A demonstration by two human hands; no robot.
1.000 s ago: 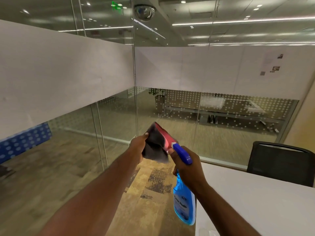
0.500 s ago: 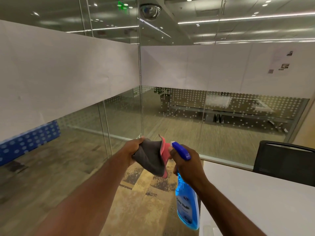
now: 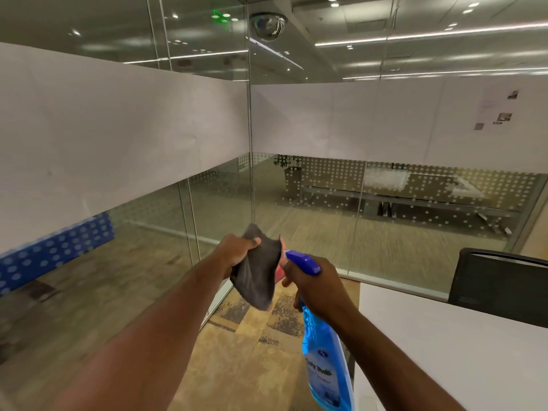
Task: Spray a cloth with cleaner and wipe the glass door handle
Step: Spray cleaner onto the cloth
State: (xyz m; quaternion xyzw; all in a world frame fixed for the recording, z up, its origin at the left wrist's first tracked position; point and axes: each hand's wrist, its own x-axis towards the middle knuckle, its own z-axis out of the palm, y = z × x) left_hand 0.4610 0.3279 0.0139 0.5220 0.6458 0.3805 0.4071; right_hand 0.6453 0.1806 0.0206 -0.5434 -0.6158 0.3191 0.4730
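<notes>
Table (image 3: 444, 351) and chair (image 3: 504, 286) right of spray bottle (image 3: 326, 366); glass wall (image 3: 385, 247) ahead.

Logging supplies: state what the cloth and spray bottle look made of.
The cloth: soft matt fabric, perhaps microfibre, grey with pink; it hangs in limp folds from the left hand. The spray bottle: glossy translucent blue plastic, probably; light shows through it in the right hand.

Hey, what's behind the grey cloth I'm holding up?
A pink strip peeks out past the grey cloth gripped by the left hand, beside the nozzle of the blue spray bottle. The rest of it is covered.
</notes>
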